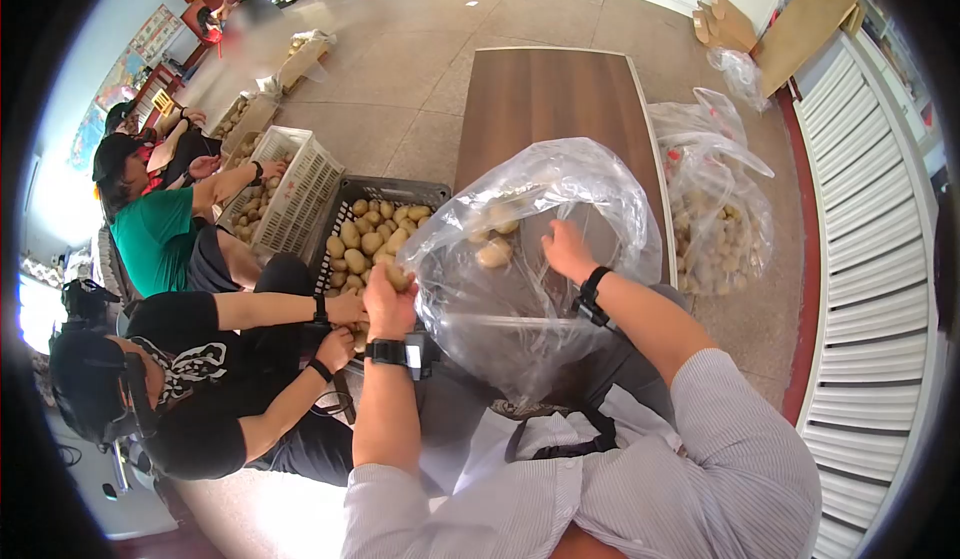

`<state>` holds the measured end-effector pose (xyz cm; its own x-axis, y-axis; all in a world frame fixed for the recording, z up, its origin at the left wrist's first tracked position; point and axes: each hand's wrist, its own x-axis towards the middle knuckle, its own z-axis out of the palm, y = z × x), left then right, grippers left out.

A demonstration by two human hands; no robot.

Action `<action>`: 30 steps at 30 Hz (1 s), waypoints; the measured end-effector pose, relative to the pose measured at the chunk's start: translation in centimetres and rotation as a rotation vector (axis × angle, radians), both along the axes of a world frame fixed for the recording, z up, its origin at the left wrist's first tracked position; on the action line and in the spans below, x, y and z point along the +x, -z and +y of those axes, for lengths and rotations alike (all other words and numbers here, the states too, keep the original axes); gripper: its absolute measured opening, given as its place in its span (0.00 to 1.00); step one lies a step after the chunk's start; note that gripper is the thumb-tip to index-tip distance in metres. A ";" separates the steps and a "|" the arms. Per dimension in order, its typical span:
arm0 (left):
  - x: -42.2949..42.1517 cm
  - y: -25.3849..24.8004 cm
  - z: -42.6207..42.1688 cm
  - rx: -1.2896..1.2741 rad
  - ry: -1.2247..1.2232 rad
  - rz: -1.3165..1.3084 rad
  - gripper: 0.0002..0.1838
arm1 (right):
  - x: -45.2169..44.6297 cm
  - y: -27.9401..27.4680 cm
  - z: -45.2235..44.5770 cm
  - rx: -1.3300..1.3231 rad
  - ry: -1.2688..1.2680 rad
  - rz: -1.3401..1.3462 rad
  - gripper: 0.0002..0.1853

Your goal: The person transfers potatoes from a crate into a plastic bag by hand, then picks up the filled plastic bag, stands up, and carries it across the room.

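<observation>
My left hand (384, 304) is closed around a potato (397, 278), over the right edge of a dark crate (437, 195) full of potatoes. In front of me a large clear plastic bag (470, 354) stands with its mouth wide, between my legs and a brown table. A few potatoes (494, 252) lie in its left part. My right hand (570, 251) reaches over the bag's mouth from the right, thumb and fingers slightly apart, with nothing visible in it.
The brown wooden table (550, 99) extends ahead. Right of it stands a filled clear bag of potatoes (722, 244), near a white radiator (868, 259). To my left, a co-worker in black (215, 379) reaches into the dark crate. Another in green (152, 239) works at a white crate (300, 194).
</observation>
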<state>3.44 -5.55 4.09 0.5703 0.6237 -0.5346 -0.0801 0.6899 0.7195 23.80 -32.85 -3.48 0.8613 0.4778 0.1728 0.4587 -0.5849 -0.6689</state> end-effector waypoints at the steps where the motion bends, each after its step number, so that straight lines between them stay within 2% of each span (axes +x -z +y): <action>1: -0.3 0.6 1.1 -0.042 -0.052 -0.002 0.16 | 0.8 -0.4 -0.3 -0.077 0.045 -0.005 0.18; 3: -0.9 2.0 3.4 -0.078 -0.123 0.041 0.15 | 2.5 -0.5 -0.6 -0.155 0.092 -0.003 0.19; 5: -1.6 4.2 5.9 -0.115 -0.199 0.082 0.15 | 4.3 0.1 -0.6 -0.207 0.104 -0.157 0.19; 7: -2.3 5.7 7.5 -0.174 -0.280 0.150 0.14 | 4.9 -1.7 -0.6 -0.230 0.111 -0.093 0.19; 9: -3.0 6.4 8.4 -0.169 -0.311 0.218 0.14 | 5.8 -2.2 -0.5 -0.279 0.063 -0.145 0.21; 11: -4.2 8.6 10.4 -0.233 -0.142 0.195 0.13 | 6.5 -3.2 -0.1 -0.303 0.044 -0.053 0.24; 13: -3.8 10.3 10.5 -0.253 -0.217 0.237 0.12 | 7.5 -3.2 0.5 -0.419 0.072 0.094 0.18; 14: -3.7 11.1 10.5 -0.273 -0.291 0.276 0.12 | 8.6 -2.3 0.7 -0.482 0.036 0.080 0.20; 15: -3.0 9.2 8.8 -0.274 -0.293 0.280 0.12 | 9.0 -1.6 1.0 -0.483 0.033 0.084 0.20; 17: -0.8 1.4 2.9 0.100 -0.101 0.292 0.14 | 9.7 -0.7 1.4 -0.384 0.066 0.033 0.19; 18: -0.4 0.5 2.2 0.095 -0.015 0.236 0.14 | 10.2 -1.3 1.7 -0.296 0.056 0.018 0.18; 19: -0.1 -0.2 1.5 0.090 -0.015 0.241 0.14 | 10.4 -0.9 2.0 -0.301 0.054 0.023 0.18; 21: 0.8 -1.4 0.2 0.151 0.349 0.172 0.14 | 11.0 0.4 2.6 -0.251 0.060 0.045 0.17; 22: 1.2 -1.6 -0.3 0.148 0.349 0.176 0.14 | 11.6 1.2 3.1 -0.208 0.020 0.019 0.17; 24: 2.0 -2.0 -1.2 0.213 0.607 0.161 0.14 | 11.9 1.4 3.5 -0.277 -0.007 0.044 0.18; 30: 3.1 -1.6 -1.6 0.263 0.717 0.217 0.16 | 10.8 -2.2 5.9 -0.565 -0.229 0.083 0.22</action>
